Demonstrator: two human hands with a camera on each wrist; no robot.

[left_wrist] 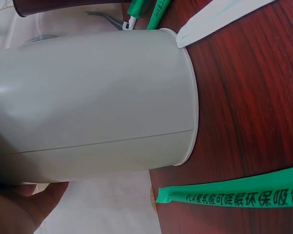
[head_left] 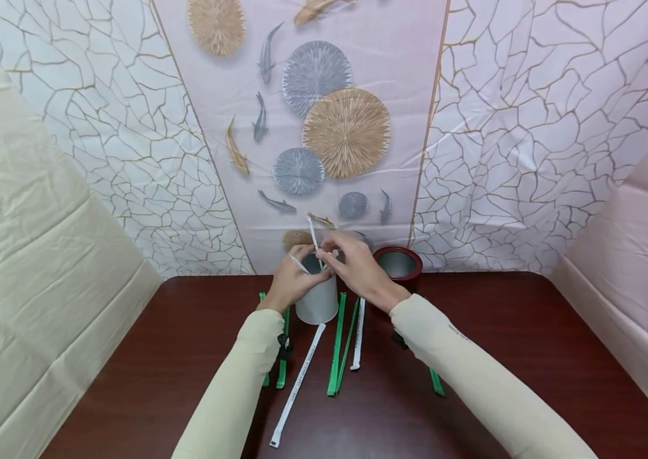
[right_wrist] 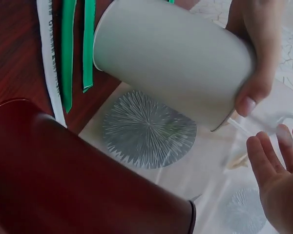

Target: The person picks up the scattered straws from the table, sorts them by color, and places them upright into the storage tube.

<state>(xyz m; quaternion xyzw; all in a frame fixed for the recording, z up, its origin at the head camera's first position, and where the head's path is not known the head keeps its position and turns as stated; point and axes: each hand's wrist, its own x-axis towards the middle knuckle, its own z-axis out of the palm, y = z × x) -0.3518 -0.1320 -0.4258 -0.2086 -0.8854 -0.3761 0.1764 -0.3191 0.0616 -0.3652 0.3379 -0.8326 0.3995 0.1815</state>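
Note:
A pale grey canister (head_left: 316, 299) stands upright on the table. My left hand (head_left: 296, 277) grips its rim, the thumb outside, as the right wrist view shows for this hand (right_wrist: 258, 58). Above the canister's mouth, my right hand (head_left: 355, 264) pinches a white wrapped straw (head_left: 313, 233) between thumb and fingertips. The straw's lower part (right_wrist: 240, 127) reaches into the mouth; its end inside is hidden. In the left wrist view the canister's side (left_wrist: 93, 97) fills much of the picture. A dark red canister (head_left: 399, 262) with an open top stands to the right, partly behind my right wrist.
On the table (head_left: 186, 382) lie a white wrapped straw (head_left: 297, 386) in front, another white one (head_left: 359, 335) further right, and several green wrapped straws (head_left: 337, 344) around the grey canister. One green straw (head_left: 437, 382) shows beyond my right sleeve. A patterned cloth (head_left: 473, 159) hangs behind.

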